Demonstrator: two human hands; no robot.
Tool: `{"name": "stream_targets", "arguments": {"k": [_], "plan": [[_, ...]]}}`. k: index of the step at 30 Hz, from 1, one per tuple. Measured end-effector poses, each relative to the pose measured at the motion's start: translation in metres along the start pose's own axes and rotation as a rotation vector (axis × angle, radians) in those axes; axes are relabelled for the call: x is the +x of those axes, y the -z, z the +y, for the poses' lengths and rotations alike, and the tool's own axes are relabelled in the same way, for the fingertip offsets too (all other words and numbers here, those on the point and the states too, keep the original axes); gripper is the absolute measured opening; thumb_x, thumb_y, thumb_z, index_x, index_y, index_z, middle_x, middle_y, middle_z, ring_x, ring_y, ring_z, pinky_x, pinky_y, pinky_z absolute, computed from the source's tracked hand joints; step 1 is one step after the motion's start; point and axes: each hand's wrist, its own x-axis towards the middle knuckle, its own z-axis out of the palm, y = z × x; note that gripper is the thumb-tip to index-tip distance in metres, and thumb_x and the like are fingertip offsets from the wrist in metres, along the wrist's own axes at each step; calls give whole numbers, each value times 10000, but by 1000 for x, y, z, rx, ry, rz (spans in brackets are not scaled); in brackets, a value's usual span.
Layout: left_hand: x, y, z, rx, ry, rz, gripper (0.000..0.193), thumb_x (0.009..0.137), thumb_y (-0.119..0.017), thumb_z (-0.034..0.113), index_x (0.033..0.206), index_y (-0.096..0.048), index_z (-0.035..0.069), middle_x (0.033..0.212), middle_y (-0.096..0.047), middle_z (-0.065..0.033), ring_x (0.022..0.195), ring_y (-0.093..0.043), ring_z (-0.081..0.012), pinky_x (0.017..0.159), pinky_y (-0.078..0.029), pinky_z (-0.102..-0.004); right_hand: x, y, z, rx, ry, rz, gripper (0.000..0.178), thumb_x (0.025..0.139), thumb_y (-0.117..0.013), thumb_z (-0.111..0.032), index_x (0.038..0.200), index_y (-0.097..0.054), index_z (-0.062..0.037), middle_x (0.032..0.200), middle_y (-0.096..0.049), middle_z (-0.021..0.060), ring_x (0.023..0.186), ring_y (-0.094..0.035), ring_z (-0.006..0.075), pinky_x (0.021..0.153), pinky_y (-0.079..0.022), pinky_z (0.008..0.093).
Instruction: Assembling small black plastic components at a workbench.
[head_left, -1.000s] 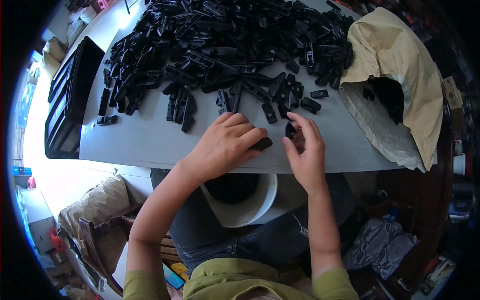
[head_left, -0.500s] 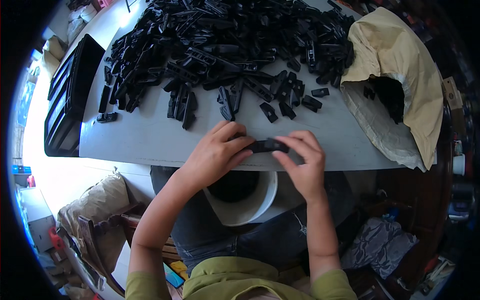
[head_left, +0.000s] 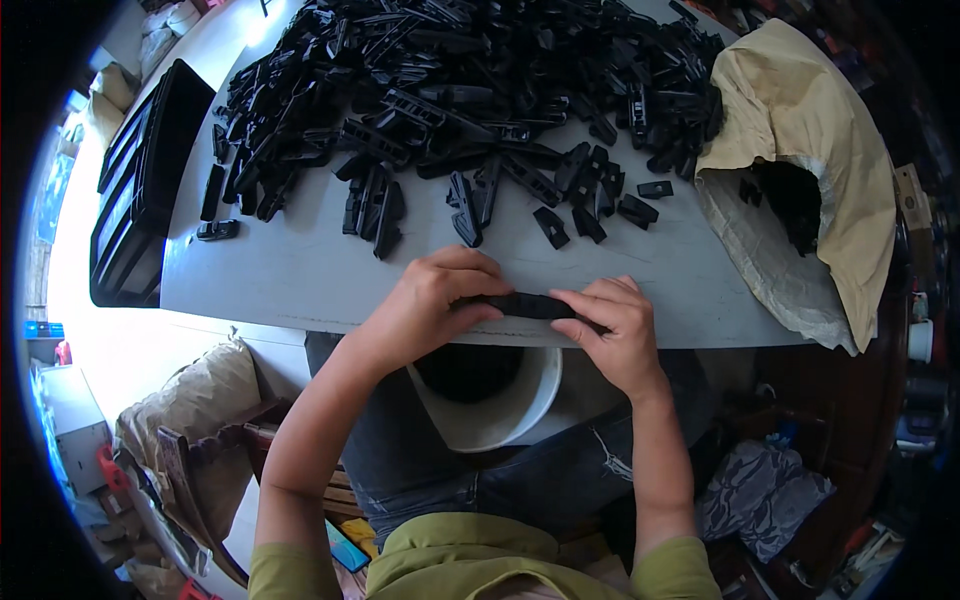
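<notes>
2 hands meet on 1 long black plastic part (head_left: 527, 305) at the near edge of the grey table (head_left: 300, 275). It lies crosswise, left to right, with the left hand (head_left: 425, 310) pinching one end and the right hand (head_left: 615, 325) closed on the other, both equally near. Directly below sits a white bucket (head_left: 500, 425) between the knees, dark inside. Beyond lies the heap of black parts (head_left: 460, 90); the tan sack (head_left: 800, 150) at right holds more.

I have one view: my head-worn fisheye camera looks steeply down, close over the grey tabletop (head_left: 300, 280) edge and my lap, with edges bending toward the rim.
</notes>
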Motion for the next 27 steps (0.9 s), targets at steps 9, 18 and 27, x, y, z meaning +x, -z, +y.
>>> {"name": "stream_targets", "arguments": {"k": [9,18,27], "plan": [[-8,-2,7,68,-68,-48,297,706,-767,24,997,-708,17,1001,-643,-114,937,-629,-266,816,-524,-355,16,-12,-11,2,53,-47,337,679,-805,-126,984,-713,-17,809,-615,84,720,-584,246,663,-445,352],[17,23,-2,742,-152,172,265,740,-698,-4,998,-653,40,1063,-580,-79,966,-578,-261,815,-508,-362,55,-32,0,-437,-13,120,388,800,-691,10,1175,-601,-33,979,-571,117,789,-627,237,683,-515,330],[-7,18,21,-206,190,281,334,726,-754,-62,1034,-642,6,1040,-614,-74,956,-628,-155,832,-540,-290,3,-12,-4,-259,-150,239,310,765,-700,45,1072,-671,8,959,-648,95,869,-625,180,768,-503,287]]}}
